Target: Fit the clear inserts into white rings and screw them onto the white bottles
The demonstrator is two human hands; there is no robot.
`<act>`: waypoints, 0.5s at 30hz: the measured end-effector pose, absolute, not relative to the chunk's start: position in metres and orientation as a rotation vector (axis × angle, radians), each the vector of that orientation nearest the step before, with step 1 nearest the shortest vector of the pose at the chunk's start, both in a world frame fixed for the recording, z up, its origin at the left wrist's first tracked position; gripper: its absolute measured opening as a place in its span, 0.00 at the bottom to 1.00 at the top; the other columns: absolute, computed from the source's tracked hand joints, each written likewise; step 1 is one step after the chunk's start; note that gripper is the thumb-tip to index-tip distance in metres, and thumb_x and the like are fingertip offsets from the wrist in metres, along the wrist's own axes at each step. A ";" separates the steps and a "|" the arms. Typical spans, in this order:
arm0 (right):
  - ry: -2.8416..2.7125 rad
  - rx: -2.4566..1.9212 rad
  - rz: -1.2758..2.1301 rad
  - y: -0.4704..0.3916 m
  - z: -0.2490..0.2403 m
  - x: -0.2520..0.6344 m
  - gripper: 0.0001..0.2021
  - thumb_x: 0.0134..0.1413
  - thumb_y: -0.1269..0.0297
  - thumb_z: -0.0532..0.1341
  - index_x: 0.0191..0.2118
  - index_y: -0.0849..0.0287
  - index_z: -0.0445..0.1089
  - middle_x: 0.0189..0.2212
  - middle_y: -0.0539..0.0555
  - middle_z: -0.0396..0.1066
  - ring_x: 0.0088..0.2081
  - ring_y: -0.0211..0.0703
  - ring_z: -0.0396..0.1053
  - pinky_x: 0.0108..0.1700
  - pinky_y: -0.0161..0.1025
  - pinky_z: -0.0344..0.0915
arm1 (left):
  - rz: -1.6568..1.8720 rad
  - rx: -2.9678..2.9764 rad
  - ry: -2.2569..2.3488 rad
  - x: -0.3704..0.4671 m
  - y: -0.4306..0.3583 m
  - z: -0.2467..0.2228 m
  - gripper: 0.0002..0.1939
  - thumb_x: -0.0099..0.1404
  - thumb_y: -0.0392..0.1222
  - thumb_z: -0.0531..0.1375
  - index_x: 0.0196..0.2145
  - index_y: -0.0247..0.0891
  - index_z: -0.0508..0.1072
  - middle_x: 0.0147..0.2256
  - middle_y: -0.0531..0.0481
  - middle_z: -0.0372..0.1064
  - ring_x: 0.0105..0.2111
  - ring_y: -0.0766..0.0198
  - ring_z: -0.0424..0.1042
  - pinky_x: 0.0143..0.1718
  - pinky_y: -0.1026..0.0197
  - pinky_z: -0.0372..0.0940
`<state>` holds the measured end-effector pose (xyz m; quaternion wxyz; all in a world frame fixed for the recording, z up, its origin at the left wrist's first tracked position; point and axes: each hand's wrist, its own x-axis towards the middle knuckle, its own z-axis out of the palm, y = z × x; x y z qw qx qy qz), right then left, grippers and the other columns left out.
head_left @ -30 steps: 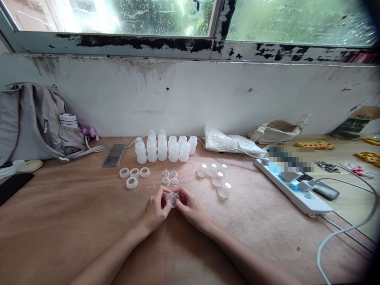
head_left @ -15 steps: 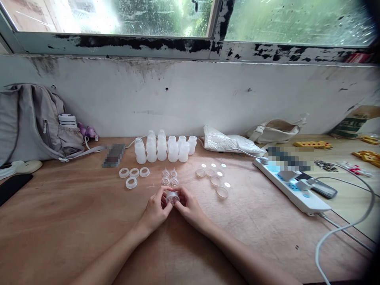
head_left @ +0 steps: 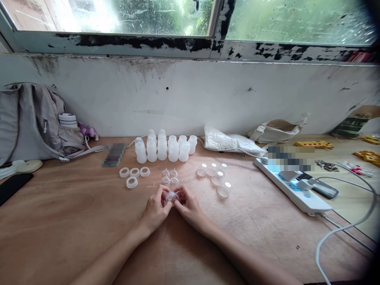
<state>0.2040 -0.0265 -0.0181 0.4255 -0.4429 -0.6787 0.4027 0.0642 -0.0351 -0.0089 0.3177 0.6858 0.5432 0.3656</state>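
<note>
My left hand (head_left: 156, 206) and my right hand (head_left: 187, 206) hold a clear, round bottle collar ring (head_left: 172, 196) between them, low over the wooden table. The fingertips of both hands are closed around its sides, with the thumbs at the near side. Whether a nipple sits inside it I cannot tell. Just beyond the hands stand several clear silicone nipples (head_left: 174, 173). Loose translucent collar rings (head_left: 132, 187) lie to the left. Off to the right are several shallow clear caps (head_left: 222, 192). Behind them, frosted baby bottles (head_left: 162, 150) stand in a group, the left ones with tops on.
A grey backpack (head_left: 32, 118) leans at the left by a blurred phone-like slab (head_left: 114, 155). White plastic packaging (head_left: 219, 138) lies against the wall. At the right, a power strip (head_left: 292, 190) with plugs and a looping cable (head_left: 341, 228) crosses the table.
The collar ring has tilted slightly between my fingers, and both hands have shifted a little. Everything on the table stays in place.
</note>
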 end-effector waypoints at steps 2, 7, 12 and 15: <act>-1.701 -1.114 1.007 -0.026 -0.018 0.204 0.07 0.46 0.71 0.54 0.34 0.58 0.59 0.20 0.45 0.61 0.21 0.33 0.58 0.24 0.30 0.55 | 0.978 1.797 1.412 0.064 -0.035 -0.009 0.08 0.54 0.36 0.53 0.34 0.40 0.60 0.20 0.59 0.59 0.20 0.69 0.60 0.24 0.67 0.55; -1.727 -1.105 1.041 -0.027 -0.014 0.207 0.05 0.50 0.66 0.54 0.35 0.58 0.60 0.21 0.47 0.63 0.22 0.34 0.60 0.23 0.31 0.57 | 0.997 1.791 1.344 0.064 -0.037 -0.005 0.07 0.56 0.39 0.53 0.35 0.39 0.62 0.23 0.56 0.63 0.20 0.69 0.62 0.24 0.67 0.57; -1.711 -1.149 1.022 -0.027 -0.014 0.209 0.09 0.53 0.59 0.53 0.34 0.58 0.63 0.19 0.47 0.62 0.20 0.34 0.59 0.22 0.31 0.57 | 1.027 1.721 1.286 0.065 -0.036 -0.001 0.09 0.61 0.45 0.49 0.34 0.38 0.64 0.24 0.54 0.65 0.21 0.69 0.64 0.24 0.67 0.58; -1.684 -1.170 1.034 -0.026 -0.016 0.208 0.10 0.53 0.58 0.53 0.31 0.59 0.64 0.17 0.47 0.61 0.19 0.33 0.58 0.20 0.31 0.56 | 1.030 1.698 1.297 0.065 -0.036 -0.002 0.10 0.61 0.46 0.49 0.33 0.38 0.64 0.23 0.54 0.64 0.21 0.68 0.64 0.24 0.67 0.58</act>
